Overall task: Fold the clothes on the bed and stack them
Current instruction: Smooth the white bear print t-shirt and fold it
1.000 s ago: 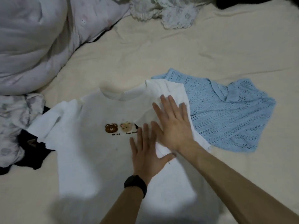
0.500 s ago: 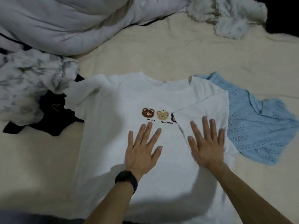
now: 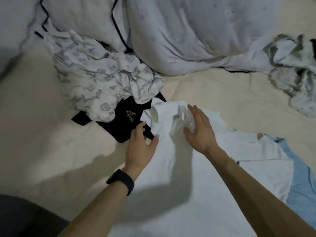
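Observation:
A white T-shirt (image 3: 179,177) lies spread across the cream bed sheet (image 3: 42,134), its right side folded inward. My left hand (image 3: 140,147), with a dark band on the wrist, pinches the shirt's left edge just below the sleeve (image 3: 162,113), which is bunched and lifted. My right hand (image 3: 200,130) rests flat with straight fingers on the shirt beside that sleeve. A light blue knit top (image 3: 301,190) pokes out from under the shirt at the right. A black garment (image 3: 123,120) lies just left of the sleeve.
A crumpled white and grey floral garment (image 3: 102,79) lies over the black one. A pale duvet (image 3: 188,35) fills the back of the bed. A grey and white lacy garment (image 3: 294,69) is heaped at the far right.
Both hands left the middle of the shirt and moved to its left sleeve. My left hand took hold of the edge there. The view swung left.

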Motion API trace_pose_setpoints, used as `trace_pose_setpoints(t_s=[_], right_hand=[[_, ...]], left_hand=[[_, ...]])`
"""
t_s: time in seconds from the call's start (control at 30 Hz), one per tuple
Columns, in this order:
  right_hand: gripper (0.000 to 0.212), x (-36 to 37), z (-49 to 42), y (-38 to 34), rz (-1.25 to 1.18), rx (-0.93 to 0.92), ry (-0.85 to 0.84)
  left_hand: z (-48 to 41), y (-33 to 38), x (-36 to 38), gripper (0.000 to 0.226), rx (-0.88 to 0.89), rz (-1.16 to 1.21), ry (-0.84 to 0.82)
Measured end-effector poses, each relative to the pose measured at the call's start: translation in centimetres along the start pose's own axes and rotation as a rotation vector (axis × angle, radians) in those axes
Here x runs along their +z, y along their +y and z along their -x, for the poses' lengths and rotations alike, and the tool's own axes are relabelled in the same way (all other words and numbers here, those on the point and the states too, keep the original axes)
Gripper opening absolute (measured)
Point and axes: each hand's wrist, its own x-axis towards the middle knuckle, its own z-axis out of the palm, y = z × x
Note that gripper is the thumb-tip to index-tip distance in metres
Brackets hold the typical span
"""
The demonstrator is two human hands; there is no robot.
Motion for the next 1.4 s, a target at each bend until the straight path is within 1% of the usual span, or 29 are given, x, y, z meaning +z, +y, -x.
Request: trace_pose_setpoints(t_s=[0.07, 0.1, 0.17, 0.2, 0.23, 0.27, 0.33, 0.4, 0.43, 0.5, 0.57, 0.6, 0.63, 0.7, 0.73, 0.77, 0.8, 0.87, 0.9, 0.93, 1.0, 1.07, 1.1, 1.13, 1.2, 1.23, 1.27, 1.33, 1.4], right_hand=[[0.082, -0.4, -3.9, -1.8, 0.15, -0.049, -0.13], [0.076, -0.3, -5.6, -2.6, 0.238, -0.063, -0.193], [0.049, 0.0, -8.6, -3.7, 0.305, -0.04, -0.252], [0.034, -0.1, -9.6, -4.2, 0.249, -0.015, -0.201], [0.024, -0.3, -10.5, -4.6, 0.156, 0.021, -0.112], [0.019, -0.5, -11.4, -5.1, 0.08, 0.063, -0.025], [0.017, -0.7, -12.9, -5.8, 0.043, 0.092, 0.072], [0.019, -0.4, -13.8, -6.0, 0.06, 0.104, 0.044], [0.021, -0.1, -14.2, -6.1, 0.08, 0.126, 0.005], [0.033, 0.3, -15.0, -5.8, 0.129, 0.213, -0.127], [0.05, 0.2, -15.7, -5.6, 0.087, 0.329, -0.269], [0.055, 0.1, -16.1, -5.4, 0.063, 0.368, -0.302], [0.053, -0.1, -16.5, -5.1, 0.071, 0.385, -0.331], [0.028, -0.4, -16.9, -4.5, 0.168, 0.358, -0.427], [0.017, -0.5, -16.9, -4.2, 0.208, 0.328, -0.455], [0.014, -0.6, -16.9, -3.7, 0.218, 0.298, -0.45], [0.019, -0.7, -16.8, -3.3, 0.188, 0.278, -0.41], [0.03, -0.7, -16.3, -2.8, 0.035, 0.261, -0.305], [0.033, -0.7, -16.1, -2.8, -0.034, 0.26, -0.288], [0.031, -0.7, -15.9, -3.0, -0.091, 0.285, -0.311], [0.022, -0.7, -15.7, -3.5, -0.2, 0.392, -0.424], [0.02, -0.7, -15.7, -4.1, -0.255, 0.435, -0.478], [0.024, -0.5, -15.9, -4.5, -0.241, 0.411, -0.451], [0.029, -0.3, -16.0, -4.7, -0.205, 0.368, -0.38], [0.036, 0.3, -16.3, -5.1, -0.18, 0.283, -0.185], [0.036, 0.6, -16.4, -5.1, -0.21, 0.265, -0.12], [0.034, 0.8, -16.4, -5.3, -0.247, 0.264, -0.084], [0.027, 0.8, -16.4, -5.6, -0.303, 0.298, -0.122], [0.023, 0.9, -16.1, -5.9, -0.324, 0.349, -0.261]], left_hand=[[-2.7, 1.3, 0.3, 0.063, -0.065, 0.087, -0.062], [-4.0, 1.5, 0.4, 0.066, -0.091, 0.098, -0.1], [-6.0, 1.5, 0.6, 0.07, -0.171, 0.139, -0.153], [-6.8, 1.3, 0.7, 0.068, -0.225, 0.201, -0.148], [-7.4, 1.1, 0.8, 0.065, -0.29, 0.274, -0.118], [-7.9, 0.7, 0.7, 0.063, -0.359, 0.342, -0.082], [-8.6, 0.0, 0.2, 0.056, -0.427, 0.369, -0.073], [-9.1, -0.5, -0.1, 0.034, -0.4, 0.305, -0.13], [-9.2, -0.7, -0.4, 0.023, -0.385, 0.293, -0.139], [-9.6, -1.2, -0.9, 0.006, -0.38, 0.354, -0.09], [-9.9, -1.5, -1.3, 0.006, -0.426, 0.477, -0.035], [-10.1, -1.7, -1.4, 0.007, -0.459, 0.556, -0.03], [-10.2, -2.0, -1.4, 0.009, -0.504, 0.64, -0.032], [-10.0, -2.8, -1.5, 0.012, -0.591, 0.747, -0.009], [-9.8, -3.3, -1.5, 0.013, -0.606, 0.744, 0.021], [-9.5, -3.7, -1.3, 0.012, -0.603, 0.708, 0.052], [-9.2, -3.9, -1.1, 0.013, -0.594, 0.659, 0.075], [-8.6, -3.8, -0.9, 0.022, -0.606, 0.592, 0.109], [-8.5, -3.5, -0.8, 0.026, -0.621, 0.585, 0.109], [-8.3, -3.2, -0.8, 0.025, -0.637, 0.579, 0.101], [-8.3, -2.5, -1.0, 0.017, -0.677, 0.559, 0.066], [-8.2, -2.1, -1.2, 0.037, -0.661, 0.531, -0.013], [-8.3, -2.0, -1.2, 0.043, -0.643, 0.517, -0.03], [-8.4, -2.0, -1.4, 0.041, -0.624, 0.502, -0.025], [-8.9, -2.5, -1.8, 0.024, -0.59, 0.5, 0.031], [-9.2, -2.8, -2.1, 0.019, -0.562, 0.503, 0.064], [-9.4, -2.9, -2.5, 0.02, -0.528, 0.484, 0.084], [-9.6, -3.0, -2.8, 0.03, -0.493, 0.4, 0.08], [-9.7, -3.2, -2.6, 0.033, -0.541, 0.433, 0.036]])
